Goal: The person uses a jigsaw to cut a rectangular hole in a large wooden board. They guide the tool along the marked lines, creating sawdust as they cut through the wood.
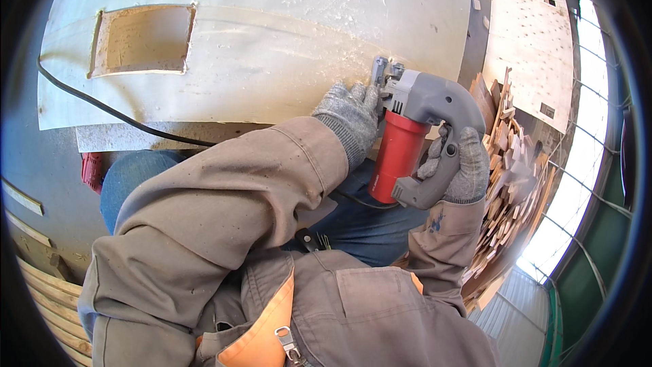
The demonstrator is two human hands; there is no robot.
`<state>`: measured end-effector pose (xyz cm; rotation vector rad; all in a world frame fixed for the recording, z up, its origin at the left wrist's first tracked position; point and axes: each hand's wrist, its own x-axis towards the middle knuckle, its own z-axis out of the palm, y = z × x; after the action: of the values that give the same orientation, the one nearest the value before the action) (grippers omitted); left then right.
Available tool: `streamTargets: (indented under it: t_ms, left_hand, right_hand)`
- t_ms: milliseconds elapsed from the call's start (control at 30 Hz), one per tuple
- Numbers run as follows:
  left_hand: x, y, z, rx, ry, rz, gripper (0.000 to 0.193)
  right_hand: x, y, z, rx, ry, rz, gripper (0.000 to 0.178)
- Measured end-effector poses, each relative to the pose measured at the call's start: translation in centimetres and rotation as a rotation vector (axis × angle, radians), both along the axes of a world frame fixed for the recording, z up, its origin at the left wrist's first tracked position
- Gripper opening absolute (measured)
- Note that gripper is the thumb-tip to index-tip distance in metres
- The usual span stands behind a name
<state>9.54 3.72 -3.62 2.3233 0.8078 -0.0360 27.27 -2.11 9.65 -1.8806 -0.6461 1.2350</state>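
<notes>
Power tool (402,136) clasped in right hand (471,166); left hand (349,112) lies alongside, fingers (339,93) slightly parted.

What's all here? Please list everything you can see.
Board: one, off-white, upper left to centre
Square-cornered hole: one, tan inside, board's left
Shavings: many, pale, atop the board
Cord: at least one, black, board's lower left
Power tool: one, red and grey, board's near edge
Panel: one, pale wood, upper right
Wood scraps: countless, brown, right
Planks: several, tan, lower left
Jeans: one pair, blue, centre
Jacket: one, grey-brown, bottom
Left hand: one, grey-gloved, beside tool
Right hand: one, grey-gloved, gripping tool's handle
</notes>
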Motion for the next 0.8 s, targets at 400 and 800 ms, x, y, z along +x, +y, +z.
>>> streamTargets:
  t_ms: [400,800]
  left_hand:
    - [-0.1,0.5,-0.2,0.004,-0.028,0.012,0.054]
    - [-0.2,0.9,-0.1,-0.023,-0.03,0.003,0.056]
  right_hand:
    - [-0.5,1.0,0.1,0.037,0.022,-0.016,0.045]
    - [-0.8,2.0,0.1,0.052,0.023,-0.091,0.048]
